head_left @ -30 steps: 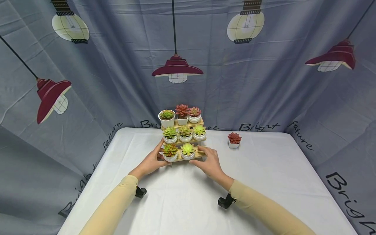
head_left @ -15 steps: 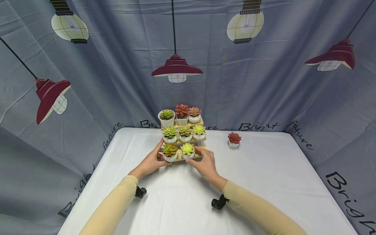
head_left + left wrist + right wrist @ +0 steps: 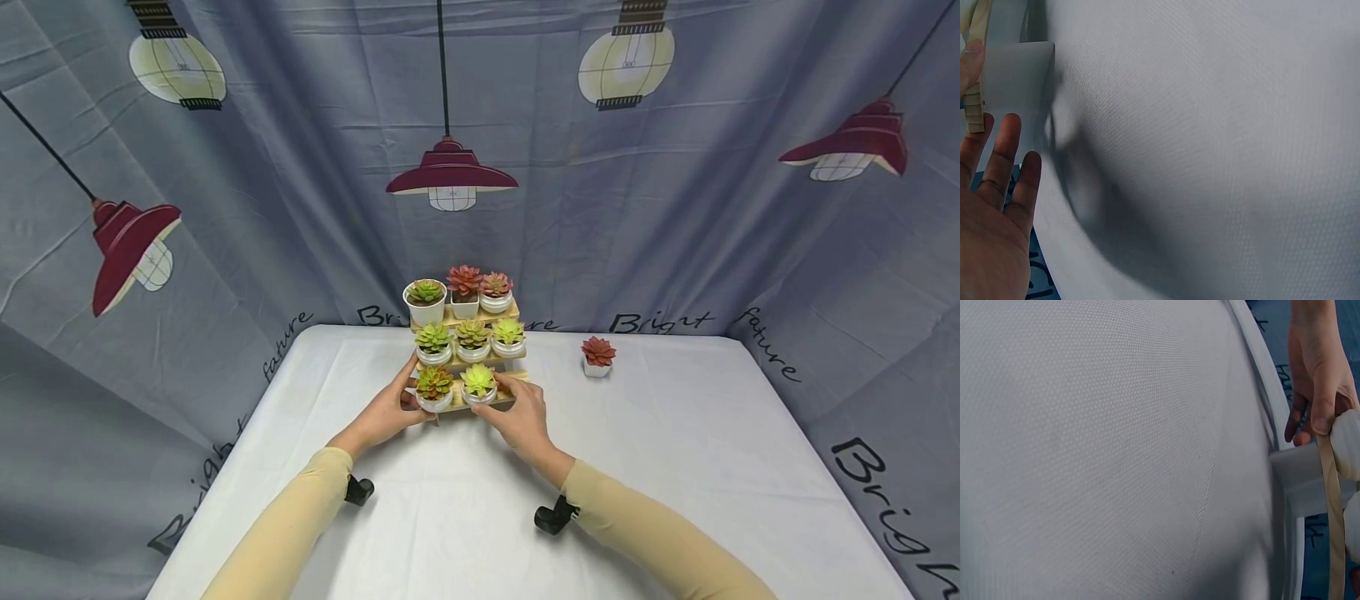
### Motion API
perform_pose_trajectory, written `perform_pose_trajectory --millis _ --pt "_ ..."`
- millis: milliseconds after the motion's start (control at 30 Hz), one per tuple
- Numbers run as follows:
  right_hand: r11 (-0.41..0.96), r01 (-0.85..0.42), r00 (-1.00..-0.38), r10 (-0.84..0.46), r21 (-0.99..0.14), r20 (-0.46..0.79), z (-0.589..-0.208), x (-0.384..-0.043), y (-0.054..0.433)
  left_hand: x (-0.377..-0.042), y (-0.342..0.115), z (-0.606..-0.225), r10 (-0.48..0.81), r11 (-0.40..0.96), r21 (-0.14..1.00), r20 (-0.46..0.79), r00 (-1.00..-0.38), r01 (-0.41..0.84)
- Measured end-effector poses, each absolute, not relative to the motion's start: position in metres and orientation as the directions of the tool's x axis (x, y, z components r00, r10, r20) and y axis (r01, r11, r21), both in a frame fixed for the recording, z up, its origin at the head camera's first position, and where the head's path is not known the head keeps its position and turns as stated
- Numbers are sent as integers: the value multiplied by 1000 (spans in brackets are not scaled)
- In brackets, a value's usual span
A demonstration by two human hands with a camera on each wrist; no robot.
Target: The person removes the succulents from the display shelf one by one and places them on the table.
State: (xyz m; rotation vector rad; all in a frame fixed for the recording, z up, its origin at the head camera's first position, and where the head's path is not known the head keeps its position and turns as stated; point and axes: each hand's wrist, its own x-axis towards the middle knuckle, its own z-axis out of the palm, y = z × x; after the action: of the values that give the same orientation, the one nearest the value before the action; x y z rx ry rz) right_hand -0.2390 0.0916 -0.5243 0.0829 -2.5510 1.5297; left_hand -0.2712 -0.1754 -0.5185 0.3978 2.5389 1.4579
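In the head view a three-tier wooden display stand [image 3: 517, 355] holds several small potted succulents. My left hand [image 3: 386, 412] grips the left end of its bottom tier, beside a pot with an orange-green succulent [image 3: 434, 383]. In the left wrist view, some fingers of the left hand [image 3: 997, 212] stretch below the board's end [image 3: 975, 115]. My right hand [image 3: 521, 417] pinches the white pot of a light-green succulent [image 3: 478, 382] on the bottom tier, thumb in front and index finger behind. In the right wrist view, the right hand is mostly out of frame.
A red succulent in a white pot [image 3: 597, 358] stands alone at the table's back right. White cloth covers the table [image 3: 675, 467]. Behind it hangs a grey-blue curtain [image 3: 645, 225] printed with lamps. Pots fill the middle tier [image 3: 472, 342] and the top tier.
My right hand has moved left from the bottom tier's right end to the light-green succulent's pot. The left hand keeps its hold on the stand.
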Motion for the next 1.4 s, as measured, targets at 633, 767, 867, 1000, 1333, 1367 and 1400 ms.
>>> perform_pose_trajectory --millis 633,767,867,1000,1333,1367,1400 --pt "496 -130 -983 49 -859 177 -524 -239 88 -272 -178 -518 337 469 871 -26 -941 144" --pt "495 -136 -982 45 -858 182 -524 -238 87 -272 -178 -519 334 471 870 -25 -942 144" --pt "495 -135 -983 45 -858 180 -524 -239 87 -272 -178 -519 336 468 871 -21 -942 148" --pt "499 -129 -983 50 -857 177 -525 -240 87 -272 -177 -518 341 466 872 -16 -940 154" --pt "515 -129 -981 59 -848 185 -527 -240 86 -273 -176 -521 338 449 881 -14 -941 149" --pt "515 -128 -981 61 -847 185 -527 -240 86 -272 -176 -521 338 451 880 -15 -941 148" --pt "516 -128 -980 63 -847 187 -527 -240 86 -272 -176 -520 338 454 879 -16 -941 148"
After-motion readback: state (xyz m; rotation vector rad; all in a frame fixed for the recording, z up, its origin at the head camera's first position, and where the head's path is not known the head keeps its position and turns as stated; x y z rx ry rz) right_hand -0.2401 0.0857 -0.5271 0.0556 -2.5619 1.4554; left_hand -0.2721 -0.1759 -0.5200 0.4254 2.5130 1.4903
